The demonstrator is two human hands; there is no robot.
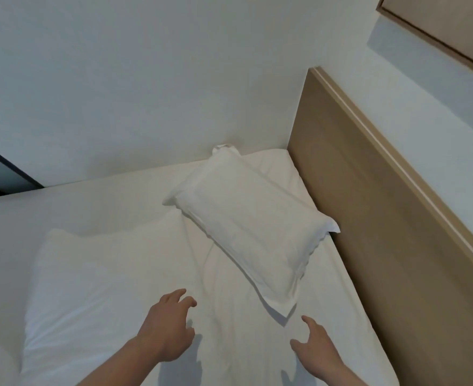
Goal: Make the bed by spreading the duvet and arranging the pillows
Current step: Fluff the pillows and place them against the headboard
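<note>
A white pillow [250,227] lies slantwise on the white bed sheet [229,344], near the headboard and the far corner. Its near corner is slightly lifted off the sheet. A thick white duvet [90,288] is spread over the left part of the bed, its upper edge puffed up. My left hand [167,327] hovers over the sheet beside the duvet's edge, fingers apart, holding nothing. My right hand [316,349] reaches forward just short of the pillow's near corner, fingers spread and empty.
A tan wooden headboard [383,232] runs along the bed's right side. A white wall [146,93] borders the far side. A wall cabinet [447,29] hangs at the upper right. A dark window frame [4,168] shows at the left.
</note>
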